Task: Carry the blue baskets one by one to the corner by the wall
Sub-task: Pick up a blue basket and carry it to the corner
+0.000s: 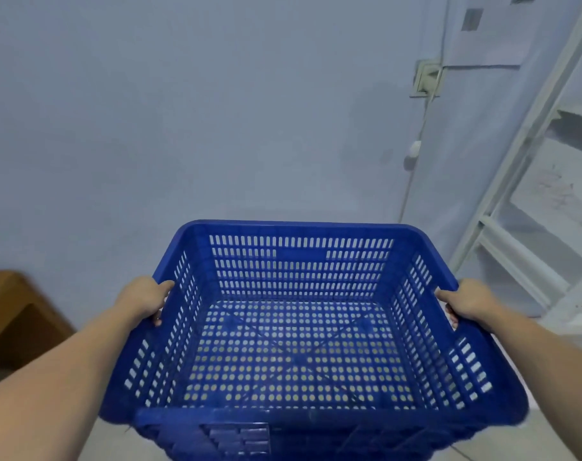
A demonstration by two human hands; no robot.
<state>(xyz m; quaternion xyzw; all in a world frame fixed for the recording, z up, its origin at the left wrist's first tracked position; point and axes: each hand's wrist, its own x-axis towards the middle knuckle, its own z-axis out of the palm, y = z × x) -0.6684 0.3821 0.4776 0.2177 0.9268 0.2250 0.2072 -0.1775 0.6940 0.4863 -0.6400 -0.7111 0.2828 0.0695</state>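
Note:
A blue perforated plastic basket [299,234] fills the lower middle of the head view, held level in the air and empty inside. My left hand [143,299] grips its left rim, thumb over the edge. My right hand [467,302] grips the right rim the same way. Below its near edge shows the blue rim of a second basket [236,440], partly hidden; I cannot tell whether the two touch.
A pale blue wall [216,111] stands straight ahead. A white shelf unit [532,194] leans in at the right, beside a wall socket [427,78] with a hanging cable. A brown wooden piece of furniture [13,314] sits at the left. Light floor tiles [116,444] lie below.

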